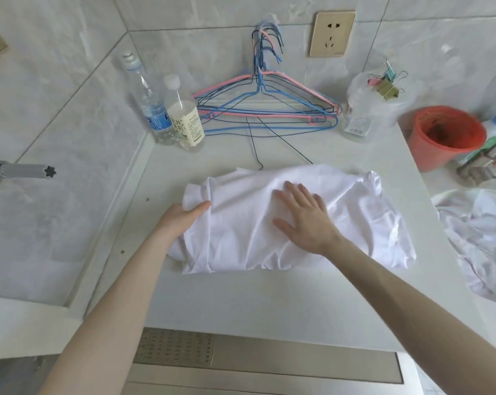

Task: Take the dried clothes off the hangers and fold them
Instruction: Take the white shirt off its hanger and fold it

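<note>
A person stands at a white table (269,303), both bare arms reaching forward over it. A white garment (340,212), partly folded, lies straight ahead of the person near the middle of the table, its long axis running left to right. The left hand (184,216) is at the garment's left end and pinches the edge there, thumb on top and fingers hidden beneath the cloth. The right hand (303,218) lies flat on the garment's middle, fingers spread, pressing it down. The garment's right end bunches loosely beyond the right hand, so that hand is the nearer one for smoothing it or turning it in. The left end is already in the left hand's grip for a fold across.

At the back, a bunch of pink, blue and dark wire hangers (266,109) hangs against the tiled wall, bare of clothes. Two bottles (184,121) stand to their left. To the right, a clear tub (363,98) holds coloured binder clips (386,86). Past the table's right edge is a red bucket (429,155), its contents too dark to tell. A basin (452,193) on the right holds a crumpled white cloth (475,238), probably more laundry.
</note>
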